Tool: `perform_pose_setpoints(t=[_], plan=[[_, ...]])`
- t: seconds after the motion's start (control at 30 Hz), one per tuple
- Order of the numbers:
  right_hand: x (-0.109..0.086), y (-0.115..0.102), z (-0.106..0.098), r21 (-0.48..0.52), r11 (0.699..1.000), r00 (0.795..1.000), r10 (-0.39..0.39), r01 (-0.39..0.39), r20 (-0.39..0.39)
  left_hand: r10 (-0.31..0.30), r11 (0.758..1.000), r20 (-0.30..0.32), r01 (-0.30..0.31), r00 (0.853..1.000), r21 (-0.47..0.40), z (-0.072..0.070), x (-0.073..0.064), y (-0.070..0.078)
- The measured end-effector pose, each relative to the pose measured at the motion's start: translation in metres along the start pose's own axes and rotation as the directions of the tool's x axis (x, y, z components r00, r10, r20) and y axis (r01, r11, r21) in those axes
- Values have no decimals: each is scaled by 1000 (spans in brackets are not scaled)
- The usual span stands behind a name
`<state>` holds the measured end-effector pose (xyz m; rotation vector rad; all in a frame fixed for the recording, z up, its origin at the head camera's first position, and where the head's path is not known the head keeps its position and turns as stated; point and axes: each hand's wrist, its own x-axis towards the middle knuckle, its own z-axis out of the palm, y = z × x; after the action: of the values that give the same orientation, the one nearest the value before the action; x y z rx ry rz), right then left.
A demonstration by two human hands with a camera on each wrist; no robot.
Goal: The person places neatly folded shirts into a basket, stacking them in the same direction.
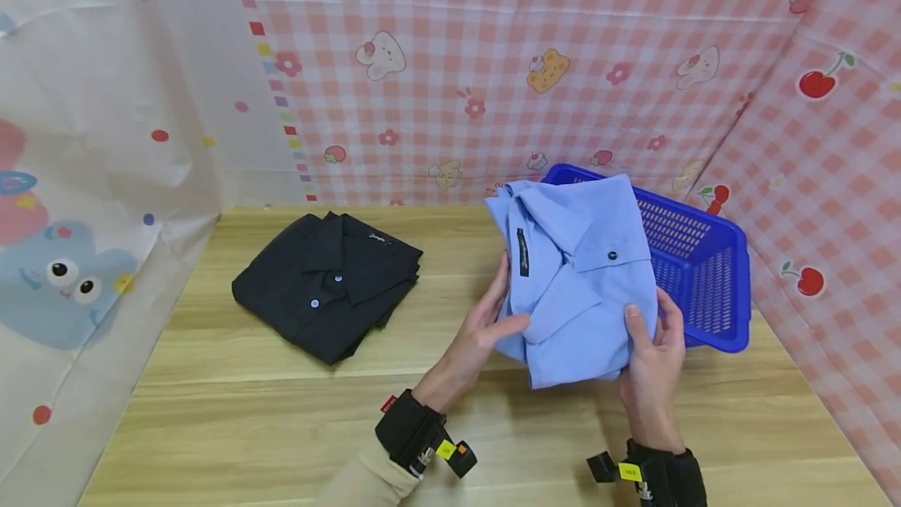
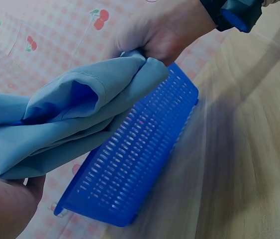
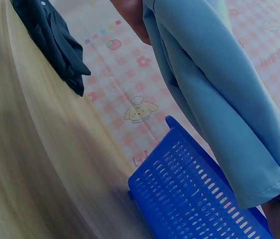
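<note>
gripping blue shirt (image 1: 587,296) with left hand (image 1: 482,327) and right hand (image 1: 655,346), basket (image 1: 719,284) partly hidden behind

Folded blue shirt (image 1: 594,288) between fingers (image 1: 672,321)

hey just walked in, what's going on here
A person is holding a folded light blue shirt off the wooden tabletop, with the left grip on one side and the right grip on the other. A blue basket stands just behind it, partly hidden by the shirt in the head view. A folded black shirt lies on the tabletop to the left, untouched.
</note>
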<state>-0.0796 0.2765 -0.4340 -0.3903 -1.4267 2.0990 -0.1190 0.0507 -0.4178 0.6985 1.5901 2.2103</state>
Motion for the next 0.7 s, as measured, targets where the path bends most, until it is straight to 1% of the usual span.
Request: perform_pose_setpoints(t=[0.2, 0.37, 0.57, 0.7], plan=[[2, 0, 0, 29, 999, 1000, -15, 16, -15, -13, 1000, 10, 13, 1000, 14, -1, 5, 2], [4, 0, 1, 69, 997, 999, -30, 31, -24, 1, 1000, 20, -1, 1000, 23, -1, 11, 3], [5, -2, 0, 109, 994, 999, -25, 28, -33, 14, 1000, 36, -15, 999, 26, -1, 14, 4], [6, -4, -1, 136, 990, 999, -33, 38, -35, 13, 999, 45, -15, 999, 29, 1, 17, 6]])
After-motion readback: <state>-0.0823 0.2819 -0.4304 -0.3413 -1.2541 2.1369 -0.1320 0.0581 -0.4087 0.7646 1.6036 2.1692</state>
